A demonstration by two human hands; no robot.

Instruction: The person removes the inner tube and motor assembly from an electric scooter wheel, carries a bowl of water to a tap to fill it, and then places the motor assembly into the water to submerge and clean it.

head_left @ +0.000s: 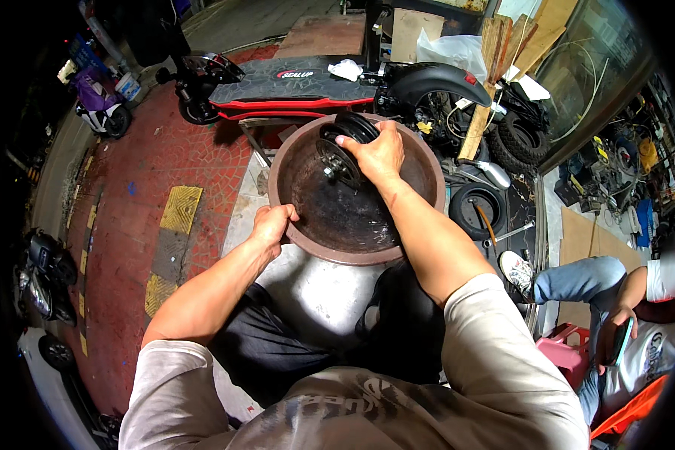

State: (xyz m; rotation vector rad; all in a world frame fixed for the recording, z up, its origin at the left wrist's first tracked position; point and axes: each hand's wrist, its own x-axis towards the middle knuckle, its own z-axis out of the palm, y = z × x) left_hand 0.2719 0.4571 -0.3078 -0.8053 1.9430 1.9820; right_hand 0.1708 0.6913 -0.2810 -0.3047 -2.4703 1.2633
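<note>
A wide brown basin [427,176] stands in front of me, its inside dark and stained, with glints on the bottom that look like water. My right hand [379,155] is closed around the edge of a small black wheel [336,166] with a disc on its side and an axle nut at its centre. The wheel is held tilted inside the basin, near the far wall; whether its lower edge touches the bottom, I cannot tell. My left hand [272,226] grips the basin's near-left rim, fingers curled over it.
An electric scooter [292,82] with red trim lies beyond the basin. Tyres [478,210], a wrench [514,233] and wooden boards [476,127] are at the right. A seated person [585,285] in jeans holds a phone [621,341] there. Red paving [135,232] and parked vehicles are at the left.
</note>
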